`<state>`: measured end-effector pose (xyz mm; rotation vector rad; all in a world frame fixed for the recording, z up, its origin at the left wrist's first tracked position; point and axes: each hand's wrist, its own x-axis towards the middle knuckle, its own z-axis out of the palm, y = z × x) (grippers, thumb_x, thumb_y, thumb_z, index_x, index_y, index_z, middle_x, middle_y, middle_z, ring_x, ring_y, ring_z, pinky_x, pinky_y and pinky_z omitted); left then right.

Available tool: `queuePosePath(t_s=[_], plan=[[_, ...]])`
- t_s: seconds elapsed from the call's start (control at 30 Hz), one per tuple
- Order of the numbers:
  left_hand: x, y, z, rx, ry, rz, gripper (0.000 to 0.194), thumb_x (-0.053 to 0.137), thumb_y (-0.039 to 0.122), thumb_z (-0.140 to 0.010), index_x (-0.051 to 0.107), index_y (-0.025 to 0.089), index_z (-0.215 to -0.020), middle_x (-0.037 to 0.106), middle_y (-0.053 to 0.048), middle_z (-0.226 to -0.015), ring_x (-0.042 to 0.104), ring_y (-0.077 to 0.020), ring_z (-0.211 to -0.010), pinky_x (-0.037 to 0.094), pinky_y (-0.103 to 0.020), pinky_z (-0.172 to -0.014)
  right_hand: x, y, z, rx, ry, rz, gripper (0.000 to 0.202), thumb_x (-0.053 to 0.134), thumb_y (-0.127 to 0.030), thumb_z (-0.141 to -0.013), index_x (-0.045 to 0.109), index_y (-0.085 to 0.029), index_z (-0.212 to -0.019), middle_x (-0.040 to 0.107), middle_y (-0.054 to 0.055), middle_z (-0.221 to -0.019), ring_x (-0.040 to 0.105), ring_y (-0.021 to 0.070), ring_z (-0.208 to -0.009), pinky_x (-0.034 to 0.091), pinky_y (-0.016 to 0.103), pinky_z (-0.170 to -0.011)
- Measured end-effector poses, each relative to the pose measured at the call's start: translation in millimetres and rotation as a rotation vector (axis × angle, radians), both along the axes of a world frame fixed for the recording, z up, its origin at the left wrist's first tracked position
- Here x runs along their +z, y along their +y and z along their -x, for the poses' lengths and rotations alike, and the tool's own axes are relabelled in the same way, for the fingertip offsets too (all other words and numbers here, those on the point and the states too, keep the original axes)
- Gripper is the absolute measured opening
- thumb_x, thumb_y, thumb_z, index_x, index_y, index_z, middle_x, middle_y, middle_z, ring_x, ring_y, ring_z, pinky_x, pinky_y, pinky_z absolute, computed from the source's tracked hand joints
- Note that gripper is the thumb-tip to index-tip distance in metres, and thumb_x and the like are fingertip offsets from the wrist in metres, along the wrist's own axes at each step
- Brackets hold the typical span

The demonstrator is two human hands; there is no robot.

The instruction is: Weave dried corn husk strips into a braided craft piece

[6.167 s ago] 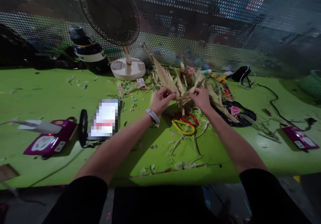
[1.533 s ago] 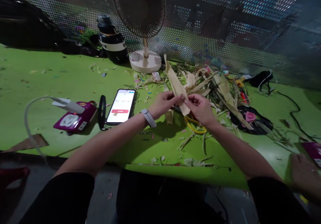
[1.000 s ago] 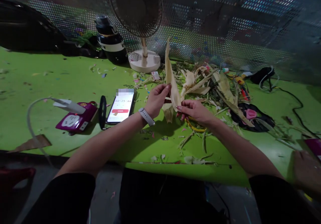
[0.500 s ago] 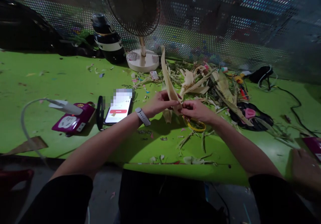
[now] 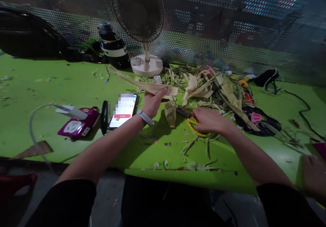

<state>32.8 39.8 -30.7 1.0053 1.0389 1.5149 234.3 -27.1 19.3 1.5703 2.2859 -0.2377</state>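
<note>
Both my arms out over table's (image 5: pixel 147 157) near edge, angling inward, dark sleeves (image 5: pixel 73 194) ending around elbows. Left forearm (image 5: pixel 109 149) runs forward and right, pale band (image 5: pixel 146 117) on wrist. My left hand (image 5: pixel 154 104) in pinch grip, thumb laid on top pointing right, fingers underneath, mostly hidden. Right forearm (image 5: pixel 249 152) slants in from near right. My right hand (image 5: pixel 210 119) palm down, fingers curled, pointing left, fingertips hard to read. Hands apart, left one closer to far edge.

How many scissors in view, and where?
1 clear pair: the scissors at the right hand. More may be hidden in the husk pile; the orange-red item there is too blurred to name.
</note>
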Motion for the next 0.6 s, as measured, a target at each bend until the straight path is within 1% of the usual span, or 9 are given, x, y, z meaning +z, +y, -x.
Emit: queuePosePath(t_s=[0.07,0.13,0.17,0.23,0.3,0.37,0.4,0.5,0.6], plan=[[-1.3,1,1,0.026,0.032,-0.025,0.028,0.075,0.035,-0.067,0.069,0.013,-0.084,0.072,-0.009,-0.084,0.067,-0.0164,-0.067,0.051,-0.023,-0.046,-3.4,0,2,-0.041,-0.003,0.013,0.036,0.056,-0.028,-0.072,0.052,-0.013,-0.104,0.065,0.014,-0.092,0.061,0.0231,-0.074,0.03,0.028,-0.052],[-1.9,2,2,0.025,0.069,-0.031,0.024,0.071,0.036,-0.073,0.067,0.014,-0.081,0.07,-0.008,-0.076,0.063,-0.0135,-0.056,0.043,-0.022,-0.04,-6.2,2,0,-0.063,0.011,0.03,0.041,0.056,-0.027,-0.071,0.049,-0.012,-0.108,0.065,0.014,-0.089,0.061,0.0231,-0.072,0.031,0.028,-0.052],[-2.0,2,2,0.017,0.07,-0.024,0.024,0.069,0.037,-0.075,0.066,0.014,-0.081,0.069,-0.007,-0.074,0.062,-0.013,-0.054,0.042,-0.022,-0.039,-7.4,4,-3,-0.072,0.02,0.03,0.041,0.056,-0.027,-0.07,0.048,-0.012,-0.108,0.065,0.014,-0.089,0.061,0.0233,-0.073,0.032,0.028,-0.053],[-1.9,4,3,0.009,0.027,-0.007,0.026,0.068,0.038,-0.077,0.064,0.015,-0.089,0.069,-0.006,-0.078,0.063,-0.0133,-0.056,0.043,-0.022,-0.042,-8.9,9,-10,-0.093,0.037,0.021,0.04,0.056,-0.026,-0.07,0.047,-0.011,-0.106,0.065,0.015,-0.092,0.06,0.0239,-0.077,0.034,0.028,-0.056],[-1.4,6,4,-0.008,-0.02,-0.022,0.033,0.069,0.037,-0.076,0.061,0.019,-0.103,0.07,-0.006,-0.089,0.066,-0.014,-0.061,0.047,-0.023,-0.046,-7.4,15,-19,-0.111,0.067,0.02,0.037,0.057,-0.027,-0.069,0.049,-0.013,-0.102,0.064,0.015,-0.094,0.059,0.0237,-0.08,0.035,0.027,-0.059],[-0.8,8,5,-0.025,-0.042,-0.037,0.039,0.069,0.036,-0.077,0.058,0.023,-0.112,0.07,-0.005,-0.098,0.067,-0.0146,-0.065,0.049,-0.024,-0.05,-1.6,19,-29,-0.114,0.106,0.048,0.031,0.057,-0.031,-0.069,0.05,-0.016,-0.095,0.063,0.012,-0.092,0.057,0.0221,-0.078,0.035,0.027,-0.059],[-0.4,9,6,-0.033,-0.045,-0.031,0.038,0.067,0.036,-0.079,0.058,0.024,-0.113,0.069,-0.005,-0.1,0.067,-0.0147,-0.066,0.05,-0.024,-0.05,2.6,20,-34,-0.113,0.121,0.063,0.027,0.057,-0.033,-0.069,0.051,-0.017,-0.091,0.062,0.01,-0.089,0.056,0.0212,-0.075,0.035,0.027,-0.058],[0.8,11,9,-0.033,-0.044,0.02,0.025,0.06,0.034,-0.084,0.058,0.023,-0.106,0.069,-0.005,-0.096,0.067,-0.0141,-0.065,0.049,-0.024,-0.049,16.7,22,-48,-0.127,0.147,0.079,0.022,0.057,-0.035,-0.068,0.052,-0.019,-0.082,0.06,0.007,-0.082,0.055,0.0198,-0.072,0.036,0.027,-0.058],[1.6,11,9,0.007,-0.076,0.021,0.019,0.06,0.032,-0.084,0.051,0.022,-0.098,0.068,-0.003,-0.089,0.067,-0.0135,-0.063,0.048,-0.023,-0.048,25.0,23,-64,-0.205,0.212,0.115,0.021,0.058,-0.035,-0.066,0.055,-0.019,-0.078,0.062,0.005,-0.078,0.056,0.0187,-0.069,0.038,0.028,-0.058]])
